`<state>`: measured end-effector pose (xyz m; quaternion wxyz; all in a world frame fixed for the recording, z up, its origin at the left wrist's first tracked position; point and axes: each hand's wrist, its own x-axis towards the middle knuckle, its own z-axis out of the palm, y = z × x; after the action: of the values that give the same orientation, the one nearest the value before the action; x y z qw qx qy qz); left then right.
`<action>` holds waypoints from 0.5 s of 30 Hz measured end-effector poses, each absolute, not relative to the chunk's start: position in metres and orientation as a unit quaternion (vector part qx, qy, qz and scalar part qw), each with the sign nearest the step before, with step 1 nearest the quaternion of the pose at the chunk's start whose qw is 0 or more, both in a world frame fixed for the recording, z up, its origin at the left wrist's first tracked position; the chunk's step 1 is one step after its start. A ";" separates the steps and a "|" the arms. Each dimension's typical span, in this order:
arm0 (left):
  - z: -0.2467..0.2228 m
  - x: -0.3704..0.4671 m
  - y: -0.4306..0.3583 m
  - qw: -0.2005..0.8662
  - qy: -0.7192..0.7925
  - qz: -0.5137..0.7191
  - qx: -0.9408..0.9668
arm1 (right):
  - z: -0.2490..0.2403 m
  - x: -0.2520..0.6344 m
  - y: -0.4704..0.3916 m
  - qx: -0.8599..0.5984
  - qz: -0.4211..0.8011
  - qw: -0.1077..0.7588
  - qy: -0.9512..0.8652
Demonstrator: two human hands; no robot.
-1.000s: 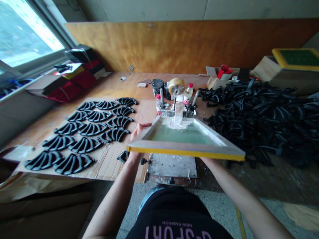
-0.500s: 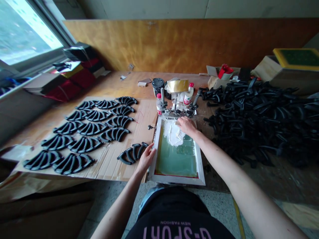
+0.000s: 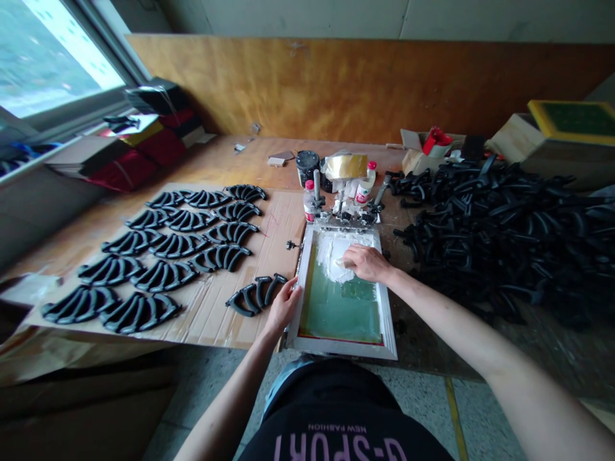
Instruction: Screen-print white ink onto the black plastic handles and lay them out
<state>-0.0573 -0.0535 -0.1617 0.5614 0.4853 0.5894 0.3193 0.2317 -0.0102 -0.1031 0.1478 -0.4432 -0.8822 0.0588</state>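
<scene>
A screen-printing frame with a silver border and green mesh lies flat in front of me, its far end at a metal clamp. White ink is smeared over the far part of the mesh. My right hand is closed on a small pale squeegee, which touches the ink; the fingers hide most of it. At the frame's left edge, my left hand grips the border with fingers and thumb. Just left of that hand, several curved black handle-like parts lie on cardboard.
Rows of the same black parts cover the cardboard sheet at left. A large heap of black parts lies at right. Behind the clamp stand red-capped bottles and a black tub. Boxes stand at the back right.
My right hand has moved nearer to me and slightly right over the mesh, with the squeegee now showing at its fingertips. My left hand stays at the frame's left edge.
</scene>
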 end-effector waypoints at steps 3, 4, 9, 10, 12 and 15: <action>-0.160 -0.058 -0.054 0.581 0.582 0.314 0.474 | -0.120 0.225 -0.021 -0.447 0.012 0.177 -0.877; -0.159 -0.058 -0.054 0.585 0.582 0.312 0.471 | -0.125 0.224 -0.026 -0.430 0.014 0.184 -0.884; -0.152 -0.058 -0.055 0.593 0.580 0.325 0.454 | -0.117 0.226 -0.013 -0.451 0.063 0.215 -0.864; -0.146 -0.058 -0.055 0.598 0.578 0.328 0.448 | -0.110 0.226 0.000 -0.479 0.062 0.220 -0.848; -0.130 -0.059 -0.055 0.600 0.571 0.340 0.445 | -0.096 0.229 0.028 -0.539 0.049 0.218 -0.812; -0.096 -0.058 -0.051 0.584 0.562 0.377 0.449 | -0.078 0.252 0.057 -0.618 0.015 0.215 -0.756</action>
<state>-0.0578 -0.0512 -0.0962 0.5840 0.4488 0.5615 0.3772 0.2516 0.0570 -0.0783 0.2153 -0.6176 -0.7563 0.0151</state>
